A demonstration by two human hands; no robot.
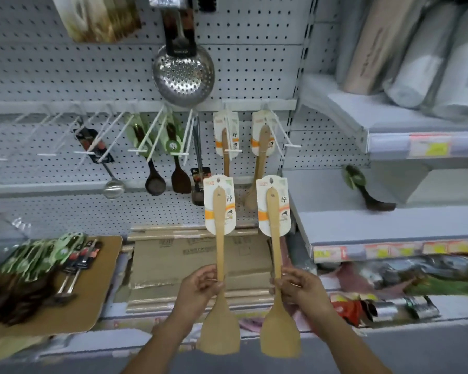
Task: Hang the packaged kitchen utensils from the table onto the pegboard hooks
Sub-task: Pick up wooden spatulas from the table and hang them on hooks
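Left hand [197, 286] pinches the handle of one carded wooden spatula [220, 255]; right hand [299, 287] pinches a second wooden spatula [275, 255]. Both upright, blades down, below the pegboard [65, 71] hooks [234, 141], apparently not yet hooked. More packaged utensils [52, 255] lie on the desk [92, 300].

tan spatulas [220, 268], white-orange cards [219, 203] — grey pegboard [254, 63]
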